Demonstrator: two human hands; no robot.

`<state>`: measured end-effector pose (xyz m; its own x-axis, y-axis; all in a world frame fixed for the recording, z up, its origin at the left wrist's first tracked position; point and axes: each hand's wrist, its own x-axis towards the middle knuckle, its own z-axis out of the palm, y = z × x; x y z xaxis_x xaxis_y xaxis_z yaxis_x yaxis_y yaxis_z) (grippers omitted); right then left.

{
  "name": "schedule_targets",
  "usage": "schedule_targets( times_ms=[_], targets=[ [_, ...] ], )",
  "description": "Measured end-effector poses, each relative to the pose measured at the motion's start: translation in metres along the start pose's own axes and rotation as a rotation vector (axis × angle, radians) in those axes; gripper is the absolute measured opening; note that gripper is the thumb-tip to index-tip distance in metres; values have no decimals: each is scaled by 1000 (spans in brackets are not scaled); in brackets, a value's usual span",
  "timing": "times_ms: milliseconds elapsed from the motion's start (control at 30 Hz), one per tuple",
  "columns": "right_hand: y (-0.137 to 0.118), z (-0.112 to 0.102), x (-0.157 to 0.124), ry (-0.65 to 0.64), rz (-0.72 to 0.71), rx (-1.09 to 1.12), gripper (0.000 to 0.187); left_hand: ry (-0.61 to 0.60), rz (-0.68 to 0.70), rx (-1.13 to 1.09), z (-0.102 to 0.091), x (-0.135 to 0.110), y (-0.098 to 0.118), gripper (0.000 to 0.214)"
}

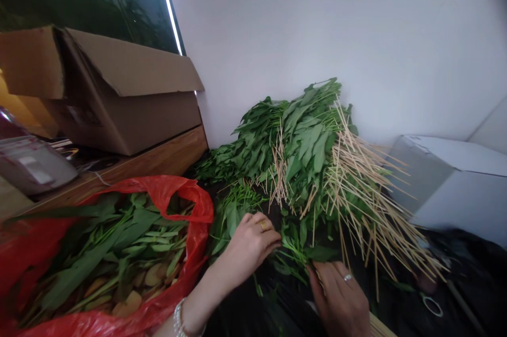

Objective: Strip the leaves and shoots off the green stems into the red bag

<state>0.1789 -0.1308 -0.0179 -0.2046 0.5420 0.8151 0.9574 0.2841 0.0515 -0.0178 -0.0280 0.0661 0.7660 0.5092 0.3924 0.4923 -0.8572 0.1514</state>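
Note:
My left hand (249,246), with a gold ring, is curled and pinches a small bunch of green leafy stems (295,252) on the dark work surface. My right hand (340,297), wearing a silver ring, grips the same bunch at its lower end, fingers closed around the stems. Just beyond both hands rises a large pile of leafy greens threaded on bamboo skewers (317,162), the skewer ends (372,210) fanning out to the right.
A red plastic bag (190,242) of leaves and stems lies open at the left. Behind it a cardboard box (130,99) sits on a wooden ledge. A white box (455,184) stands at the right by the wall.

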Motion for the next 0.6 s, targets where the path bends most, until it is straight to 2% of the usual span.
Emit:
schedule_targets(
  times_ms=[133,233,300,433,500,600],
  targets=[
    [5,5,-4,1,130,21,10,5,-26,4,-1,-1,-5,14],
    [9,11,-11,1,272,81,14,-28,-95,-153,-2,-3,-6,13],
    [11,14,-15,-32,472,208,22,-108,-214,-425,-2,-3,-7,16],
    [5,10,-10,-160,898,670,33,-323,-459,-1115,3,-4,-12,31],
    [2,7,-5,-175,1021,829,36,-338,-540,-1335,7,-4,-14,35],
    [2,5,-3,-182,1089,908,39,-357,-638,-1506,12,-5,-15,37]
  ],
)
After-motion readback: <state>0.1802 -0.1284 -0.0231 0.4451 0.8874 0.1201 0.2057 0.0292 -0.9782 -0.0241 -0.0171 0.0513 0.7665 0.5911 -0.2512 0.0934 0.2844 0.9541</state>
